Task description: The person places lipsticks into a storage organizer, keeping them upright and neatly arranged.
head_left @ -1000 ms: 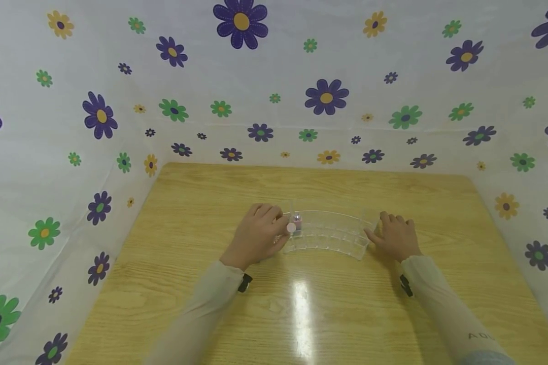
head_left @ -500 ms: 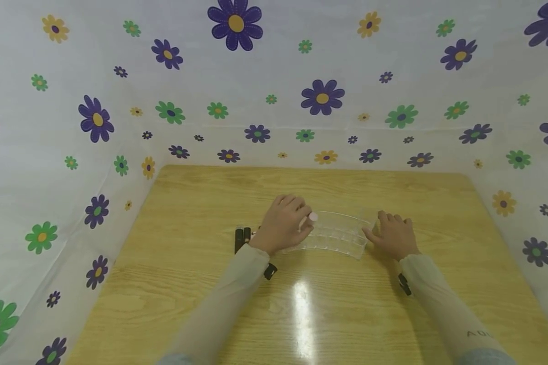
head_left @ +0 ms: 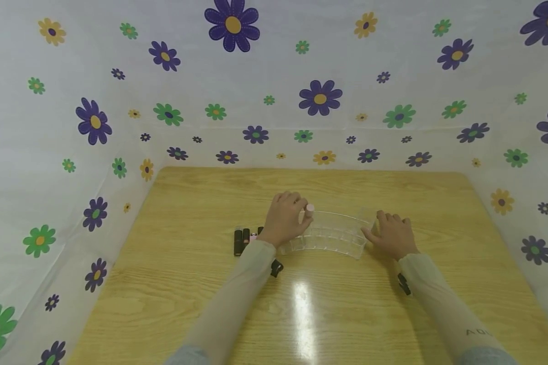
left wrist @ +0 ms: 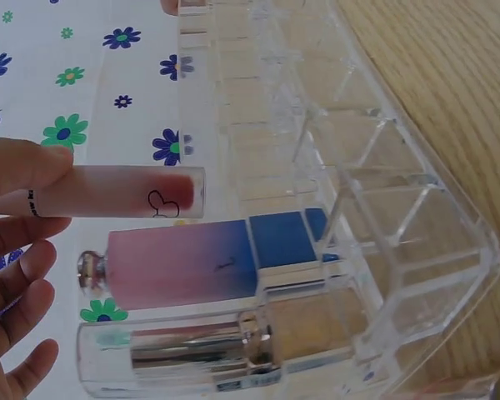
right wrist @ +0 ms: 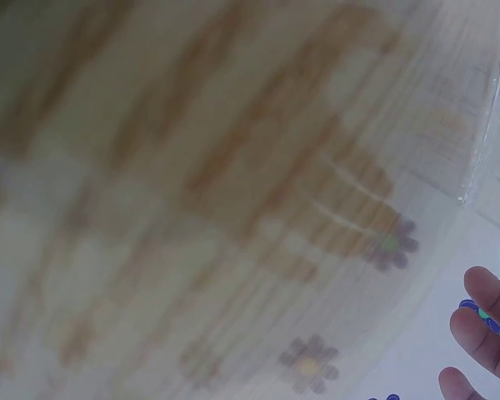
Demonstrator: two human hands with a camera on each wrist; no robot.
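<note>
My left hand (head_left: 285,218) pinches a pale pink lip gloss tube (left wrist: 117,190) between thumb and fingers, its clear end showing red. The tube is held over the left part of a curved, clear acrylic organizer (head_left: 333,238) with rows of slots. In the left wrist view, a pink-and-blue lip gloss (left wrist: 179,262) and a clear tube with a silver core (left wrist: 183,354) stand in neighbouring slots beside the held one. My right hand (head_left: 396,235) holds the organizer's right end, thumb at the near side and fingers behind; part of that grip is hidden in the right wrist view.
Left of the organizer, several black lipstick tubes (head_left: 238,242) and a small pink item (head_left: 253,236) lie on the wooden table (head_left: 187,294), partly behind my left forearm. A white flowered cloth (head_left: 274,66) encloses the table's back and sides.
My left hand has moved right and slightly away from me with the lip gloss tube, uncovering the black lipsticks and covering the pink-and-blue one in the head view. The right hand stays at the organizer's end.
</note>
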